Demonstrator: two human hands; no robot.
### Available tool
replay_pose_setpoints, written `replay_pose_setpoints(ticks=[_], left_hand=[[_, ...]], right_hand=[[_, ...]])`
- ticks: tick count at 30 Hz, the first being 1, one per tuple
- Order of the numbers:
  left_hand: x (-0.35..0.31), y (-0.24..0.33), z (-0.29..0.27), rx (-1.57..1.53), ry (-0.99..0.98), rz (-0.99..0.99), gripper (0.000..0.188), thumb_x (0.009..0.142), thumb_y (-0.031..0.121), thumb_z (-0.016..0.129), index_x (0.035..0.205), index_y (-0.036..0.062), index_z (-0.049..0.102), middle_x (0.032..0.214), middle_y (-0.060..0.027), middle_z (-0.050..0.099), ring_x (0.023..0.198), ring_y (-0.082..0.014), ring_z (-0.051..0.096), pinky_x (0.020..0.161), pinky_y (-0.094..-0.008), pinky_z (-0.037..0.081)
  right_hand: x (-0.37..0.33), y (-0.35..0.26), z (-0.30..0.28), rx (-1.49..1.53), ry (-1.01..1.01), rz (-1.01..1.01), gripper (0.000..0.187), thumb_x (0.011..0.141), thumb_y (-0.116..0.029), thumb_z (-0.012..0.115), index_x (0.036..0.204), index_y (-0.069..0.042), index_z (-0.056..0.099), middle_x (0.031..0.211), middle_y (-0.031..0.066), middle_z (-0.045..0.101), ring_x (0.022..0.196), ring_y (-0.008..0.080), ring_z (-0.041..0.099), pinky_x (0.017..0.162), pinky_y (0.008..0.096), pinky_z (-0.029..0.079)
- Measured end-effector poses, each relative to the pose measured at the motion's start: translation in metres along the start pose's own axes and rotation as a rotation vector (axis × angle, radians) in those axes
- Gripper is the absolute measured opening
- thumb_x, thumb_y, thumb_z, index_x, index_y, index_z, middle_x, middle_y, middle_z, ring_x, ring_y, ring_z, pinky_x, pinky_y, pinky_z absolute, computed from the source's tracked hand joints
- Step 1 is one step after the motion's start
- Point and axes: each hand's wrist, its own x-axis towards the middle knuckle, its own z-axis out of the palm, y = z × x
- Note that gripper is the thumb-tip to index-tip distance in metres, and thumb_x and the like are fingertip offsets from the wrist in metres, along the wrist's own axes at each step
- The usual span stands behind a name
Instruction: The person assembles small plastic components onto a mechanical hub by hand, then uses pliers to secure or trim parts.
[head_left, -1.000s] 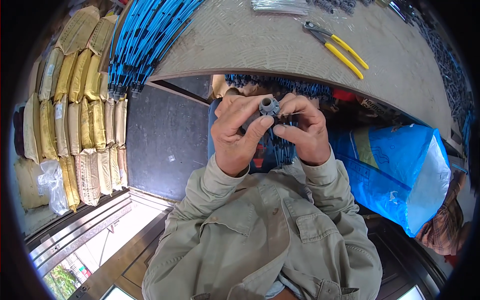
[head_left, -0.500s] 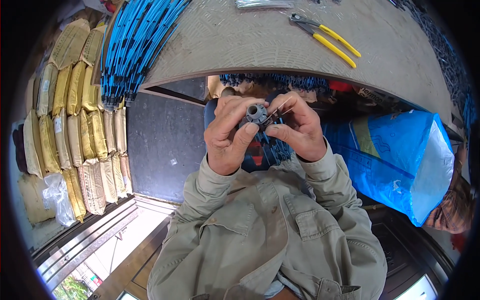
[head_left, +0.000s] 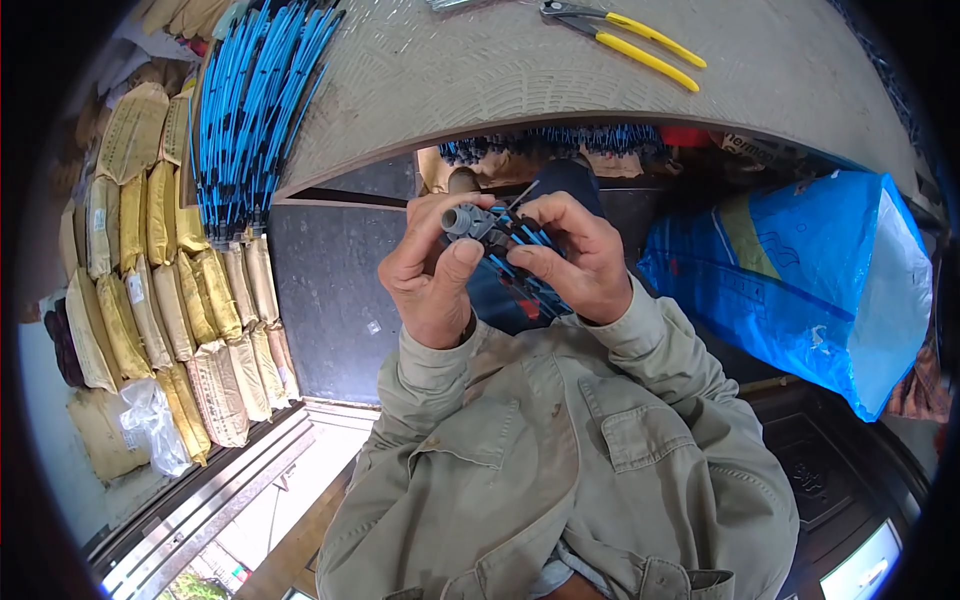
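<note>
In front of my chest, my left hand (head_left: 427, 275) pinches a grey plastic fitting (head_left: 466, 222) between thumb and fingers. A round, ribbed, hollow end of the fitting points up and to the left. Thin blue tubes (head_left: 530, 232) with black parts run from it and hang down behind my hands. Close beside it, my right hand (head_left: 588, 262) closes its thumb and fingers on the black parts and tubes at the fitting's right side. A thin pale stick (head_left: 524, 194) juts up between the hands. My right fingertips hide exactly what they grip.
On the grey-brown table (head_left: 450, 85) lie pliers with yellow handles (head_left: 650, 58). A bundle of blue tubes (head_left: 255, 110) overhangs its left edge. Stacked paper sacks (head_left: 150, 240) stand at the left; a large blue bag (head_left: 800, 275) stands at the right. More tubes lie under the table.
Both hands have shifted left with the fitting, which has tipped from facing up toward me to pointing left. The blue tubes now show between my hands. The whole view has also turned slightly.
</note>
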Motion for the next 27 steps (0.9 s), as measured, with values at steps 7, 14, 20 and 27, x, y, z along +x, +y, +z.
replay_pose_setpoints(ticks=[7, 14, 20, 27], left_hand=[[0.001, -0.004, -0.004, -0.075, -0.029, -0.038, 0.035, 0.079, 0.022, 0.064, 0.097, -0.0079, 0.060, 0.097, -0.0123, 0.060, 0.092, -0.0190, 0.051, 0.084, -0.0300, 0.039], [-0.002, -0.005, 0.004, 0.100, 0.021, 0.087, 0.037, 0.085, 0.021, 0.059, 0.102, -0.0116, 0.054, 0.100, -0.0148, 0.057, 0.092, -0.0187, 0.054, 0.085, -0.0284, 0.041], [-0.003, -0.009, 0.002, 0.104, 0.056, 0.108, 0.036, 0.086, 0.020, 0.058, 0.102, -0.0120, 0.054, 0.100, -0.0148, 0.058, 0.091, -0.0192, 0.055, 0.083, -0.0282, 0.042], [-0.004, -0.006, 0.001, 0.089, 0.044, 0.091, 0.036, 0.086, 0.020, 0.058, 0.103, -0.0123, 0.055, 0.101, -0.0143, 0.057, 0.091, -0.0177, 0.054, 0.083, -0.0272, 0.041]], right_hand=[[0.015, -0.012, -0.009, -0.052, -0.075, 0.019, 0.023, 0.082, -0.009, 0.064, 0.099, 0.003, 0.054, 0.090, 0.0027, 0.054, 0.079, 0.0061, 0.049, 0.068, 0.0206, 0.042], [0.012, 0.000, -0.006, 0.038, -0.050, -0.015, 0.026, 0.082, -0.008, 0.063, 0.104, 0.004, 0.054, 0.091, 0.0044, 0.055, 0.080, 0.0084, 0.051, 0.070, 0.0216, 0.042], [0.002, 0.005, -0.003, -0.190, 0.054, -0.176, 0.026, 0.082, -0.004, 0.061, 0.105, 0.005, 0.056, 0.090, 0.0083, 0.058, 0.080, 0.0149, 0.055, 0.071, 0.0233, 0.043], [0.008, 0.004, -0.003, -0.543, 0.152, -0.453, 0.031, 0.077, 0.003, 0.060, 0.107, 0.005, 0.058, 0.085, 0.0128, 0.061, 0.068, 0.0223, 0.058, 0.062, 0.0255, 0.045]])
